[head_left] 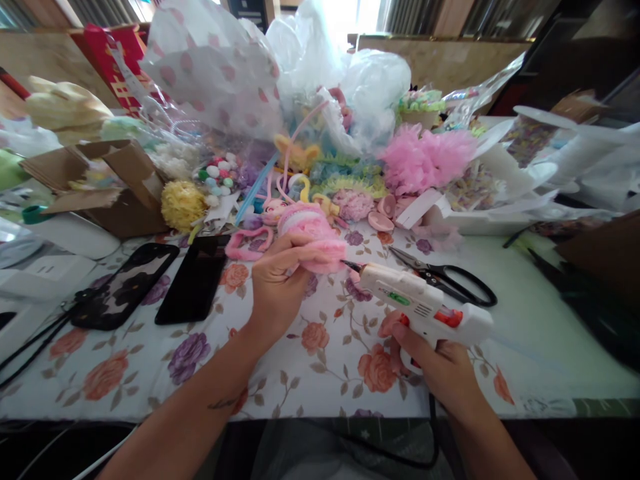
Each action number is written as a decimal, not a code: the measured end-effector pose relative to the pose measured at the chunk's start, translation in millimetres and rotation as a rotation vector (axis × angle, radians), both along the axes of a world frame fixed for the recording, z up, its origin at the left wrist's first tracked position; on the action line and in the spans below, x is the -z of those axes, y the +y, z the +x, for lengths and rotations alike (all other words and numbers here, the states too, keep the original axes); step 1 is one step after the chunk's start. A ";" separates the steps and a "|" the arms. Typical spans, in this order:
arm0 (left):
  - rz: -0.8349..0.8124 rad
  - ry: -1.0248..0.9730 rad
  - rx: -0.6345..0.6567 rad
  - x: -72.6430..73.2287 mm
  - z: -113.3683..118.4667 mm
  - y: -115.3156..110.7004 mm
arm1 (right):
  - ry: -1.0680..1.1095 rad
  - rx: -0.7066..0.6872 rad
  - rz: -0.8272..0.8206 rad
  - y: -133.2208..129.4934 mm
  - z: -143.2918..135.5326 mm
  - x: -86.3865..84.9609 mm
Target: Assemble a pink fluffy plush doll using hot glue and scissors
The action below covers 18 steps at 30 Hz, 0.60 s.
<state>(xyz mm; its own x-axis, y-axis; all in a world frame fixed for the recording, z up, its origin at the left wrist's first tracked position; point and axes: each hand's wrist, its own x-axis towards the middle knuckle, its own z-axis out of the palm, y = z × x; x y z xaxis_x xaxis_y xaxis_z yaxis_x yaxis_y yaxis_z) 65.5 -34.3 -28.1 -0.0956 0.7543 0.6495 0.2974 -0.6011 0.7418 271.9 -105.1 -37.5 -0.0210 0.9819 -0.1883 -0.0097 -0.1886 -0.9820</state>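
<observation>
My left hand (283, 273) is closed around the base of a pink fluffy doll (305, 223), raised a little over the flowered tablecloth. The doll has a small face at its upper left and long pink strands. In my right hand (435, 360) is a white hot glue gun (415, 297), gripped by its handle with a finger by the red trigger. Its dark nozzle points left and meets, or nearly meets, the doll's pink edge; I cannot tell which. A black cord hangs from the handle past the table's front edge.
Black-handled scissors (445, 277) lie behind the glue gun. Two phones, one dark (195, 280) and one in a patterned case (125, 287), rest at left near a cardboard box (110, 193). Pompoms, pink tulle (430, 157) and plastic bags (215, 73) crowd the back.
</observation>
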 end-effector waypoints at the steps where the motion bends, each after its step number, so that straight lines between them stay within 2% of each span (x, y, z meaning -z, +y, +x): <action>1: 0.000 0.001 0.000 0.0 0.2 0.2 | 0.004 -0.009 0.005 0.4 0.2 0.4; 9: 0.002 -0.005 -0.006 1.0 -0.4 0.5 | -0.007 0.004 0.001 0.8 3.5 7.1; 18: 0.015 0.000 -0.021 -0.3 -0.8 0.6 | -0.056 -0.018 0.012 2.0 4.6 3.2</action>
